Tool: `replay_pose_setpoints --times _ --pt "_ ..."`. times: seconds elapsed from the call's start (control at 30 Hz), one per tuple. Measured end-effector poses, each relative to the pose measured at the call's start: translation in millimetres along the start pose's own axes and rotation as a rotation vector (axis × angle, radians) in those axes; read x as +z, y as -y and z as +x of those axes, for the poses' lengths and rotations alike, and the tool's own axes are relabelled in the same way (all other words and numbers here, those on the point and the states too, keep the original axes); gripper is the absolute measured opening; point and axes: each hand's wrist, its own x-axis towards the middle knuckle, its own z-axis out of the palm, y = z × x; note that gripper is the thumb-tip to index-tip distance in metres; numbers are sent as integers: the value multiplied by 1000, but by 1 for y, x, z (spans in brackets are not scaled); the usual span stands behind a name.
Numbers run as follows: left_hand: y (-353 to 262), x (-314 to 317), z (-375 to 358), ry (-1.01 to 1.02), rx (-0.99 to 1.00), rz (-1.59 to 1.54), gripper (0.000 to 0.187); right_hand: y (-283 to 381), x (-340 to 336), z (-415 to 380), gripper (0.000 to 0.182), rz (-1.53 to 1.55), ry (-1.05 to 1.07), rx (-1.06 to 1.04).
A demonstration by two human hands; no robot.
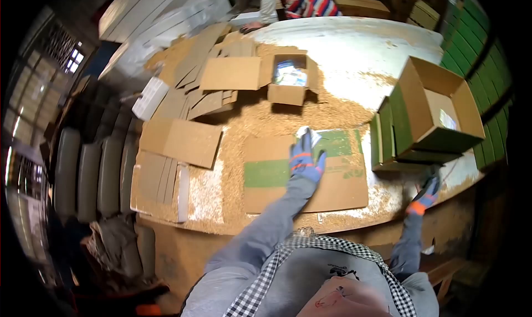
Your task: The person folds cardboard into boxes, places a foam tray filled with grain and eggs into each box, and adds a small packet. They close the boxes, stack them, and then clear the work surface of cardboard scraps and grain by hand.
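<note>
One flat carton [338, 189] beneath left hand [306, 162]

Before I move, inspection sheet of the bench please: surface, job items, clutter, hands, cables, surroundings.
Surface: white table, strewn with tan shavings or crumbs.
Job's things: flat cardboard with green band; small open box, packets inside; larger open box, at right.
Clutter: loose cardboard sheets, some overlapping; white carton at left.
Hands: left hand, gloved, over the flat cardboard, fingertips at a small white item; right hand, gloved, near the larger box, grip unclear.
Cables: nothing seen.
Surroundings: another person across the table; dark edges hide detail.
</note>
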Motion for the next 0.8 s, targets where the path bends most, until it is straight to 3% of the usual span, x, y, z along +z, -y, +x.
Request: replay_pose_setpoints --times 0.07,0.1,0.13,0.17,0.23,0.3,0.37,0.43,0.5,0.57,0.63,0.7,0.73,0.8 --pt "84 -50 -57 86 -358 628 89 -11 88 -116 41 -560 599 -173" --pt "125 -62 -84 155 -528 571 90 -41 116 -128 57 -707 737 -391" --pt "158 -76 -108 224 -691 503 92 -78 133 -128 67 -1020 584 -507" --pt "172 -85 -125 219 -711 510 92 -103 149 -128 77 -1330 408 -630" --pt "194 -93 -142 305 -565 143 94 -90 211 -159 92 -1540 346 -151" --pt "210 -137 -132 357 -635 311 93 -96 248 -205 95 -1503 398 -89" --pt "251 -168 -136 428 -710 455 93 -119 266 -267 96 -1557 536 -240" --pt "318 -188 -157 138 -639 -296 89 -127 289 -335 97 -1567 707 -298" --pt "314 -232 -152 160 -696 -175 90 -127 294 -385 95 -1678 633 -507" --pt "338 -256 -151 79 -602 184 93 -86 308 -427 94 -1654 1022 -891" --pt "370 -250 -168 125 -579 84 93 -63 333 -479 93 -1284 1640 -776" --pt "388 -241 -181 166 -565 -15 92 -75 330 -514 87 -1279 1723 -1084" --pt "395 -242 -181 169 -534 -134 83 -85 324 -517 87 -1293 1704 -1067" --pt "396 -259 -174 185 -485 -247 73 -101 311 -513 81 -1327 2061 -699"
